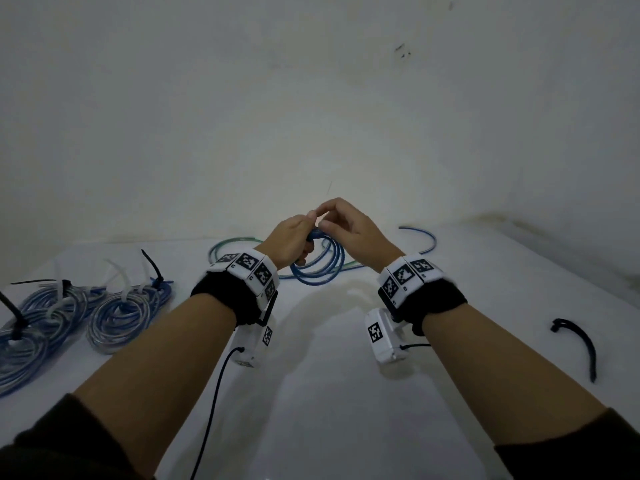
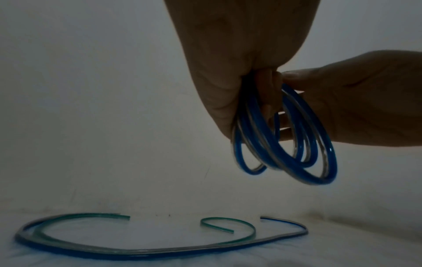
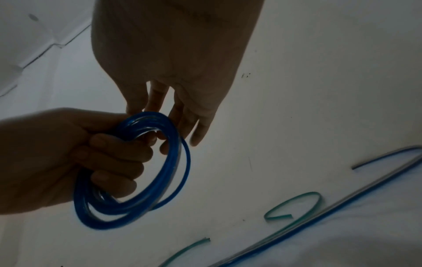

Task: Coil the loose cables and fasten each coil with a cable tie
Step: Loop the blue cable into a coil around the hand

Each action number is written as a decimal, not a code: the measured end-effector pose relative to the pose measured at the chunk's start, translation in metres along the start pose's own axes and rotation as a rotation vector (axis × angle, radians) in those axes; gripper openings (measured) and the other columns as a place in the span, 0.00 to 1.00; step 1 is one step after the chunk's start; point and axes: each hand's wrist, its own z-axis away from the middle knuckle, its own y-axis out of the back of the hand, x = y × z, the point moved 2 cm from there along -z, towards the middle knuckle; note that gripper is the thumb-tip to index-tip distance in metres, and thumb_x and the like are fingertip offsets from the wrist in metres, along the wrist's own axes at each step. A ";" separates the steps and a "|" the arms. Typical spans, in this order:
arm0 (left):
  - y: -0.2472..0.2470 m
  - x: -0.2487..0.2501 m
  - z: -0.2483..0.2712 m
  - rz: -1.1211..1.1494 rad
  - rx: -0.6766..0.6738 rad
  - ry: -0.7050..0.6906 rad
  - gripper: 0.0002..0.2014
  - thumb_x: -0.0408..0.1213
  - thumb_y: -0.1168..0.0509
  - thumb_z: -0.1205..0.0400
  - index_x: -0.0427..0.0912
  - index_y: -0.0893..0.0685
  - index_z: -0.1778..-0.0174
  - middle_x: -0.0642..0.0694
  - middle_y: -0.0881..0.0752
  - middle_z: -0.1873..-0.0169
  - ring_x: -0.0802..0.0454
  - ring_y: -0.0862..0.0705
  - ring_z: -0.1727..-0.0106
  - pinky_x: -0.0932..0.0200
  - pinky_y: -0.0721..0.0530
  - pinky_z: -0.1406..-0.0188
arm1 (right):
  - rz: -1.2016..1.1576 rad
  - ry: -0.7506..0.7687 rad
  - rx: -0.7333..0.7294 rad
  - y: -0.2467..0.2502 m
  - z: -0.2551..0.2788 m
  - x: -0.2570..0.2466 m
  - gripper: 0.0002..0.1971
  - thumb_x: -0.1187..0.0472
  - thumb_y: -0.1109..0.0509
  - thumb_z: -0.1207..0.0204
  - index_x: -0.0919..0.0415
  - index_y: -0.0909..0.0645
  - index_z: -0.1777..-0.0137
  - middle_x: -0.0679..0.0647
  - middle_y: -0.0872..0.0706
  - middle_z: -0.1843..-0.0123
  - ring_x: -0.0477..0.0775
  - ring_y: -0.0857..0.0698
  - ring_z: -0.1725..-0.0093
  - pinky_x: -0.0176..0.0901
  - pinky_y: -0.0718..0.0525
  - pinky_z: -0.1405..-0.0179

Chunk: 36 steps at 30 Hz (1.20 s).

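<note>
I hold a small coil of blue cable [image 1: 320, 271] [image 2: 332, 159] [image 3: 100, 221] in the air above the white table [image 1: 329, 393]. My left hand [image 1: 294, 237] [image 2: 228, 72] [image 3: 57, 153] grips its upper left side, fingers curled through the loops. My right hand [image 1: 349, 225] [image 2: 365, 99] [image 3: 171, 54] meets it from the right and pinches the top of the coil with its fingertips, thumb against the left fingers. One black cable tie [image 1: 588, 344] lies curved on the table at the right, apart from both hands.
Two tied blue coils [image 1: 117, 317] [image 1: 27, 337] with black and white ties lie at the left. Loose green cable [image 1: 235, 241] [image 2: 228, 219] [image 3: 297, 196] and blue cable [image 1: 429, 242] [image 2: 137, 254] [image 3: 342, 204] lie along the table's far edge by the wall.
</note>
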 end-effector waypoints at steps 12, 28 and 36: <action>-0.077 0.012 -0.026 -0.091 -0.002 -0.055 0.15 0.47 0.54 0.12 0.43 0.38 0.62 0.47 0.31 0.75 0.55 0.36 0.79 0.62 0.36 0.80 | -0.040 -0.192 0.100 0.055 0.047 0.017 0.05 0.60 0.37 0.18 0.60 0.23 0.50 0.56 0.20 0.62 0.53 0.26 0.64 0.44 0.25 0.63; -0.216 0.039 -0.040 0.095 -0.354 -0.051 0.15 0.40 0.53 0.11 0.37 0.25 0.55 0.47 0.25 0.70 0.52 0.24 0.69 0.60 0.24 0.63 | 0.066 -0.369 0.449 0.178 0.132 0.031 0.09 0.61 0.38 0.18 0.58 0.27 0.61 0.50 0.25 0.69 0.47 0.29 0.71 0.40 0.28 0.67; -0.273 0.043 -0.037 0.057 -0.384 -0.031 0.16 0.38 0.55 0.12 0.42 0.29 0.64 0.47 0.29 0.69 0.53 0.32 0.72 0.61 0.32 0.70 | -0.010 -0.588 0.355 0.219 0.170 0.029 0.11 0.57 0.41 0.16 0.64 0.24 0.54 0.55 0.18 0.66 0.51 0.22 0.71 0.40 0.23 0.67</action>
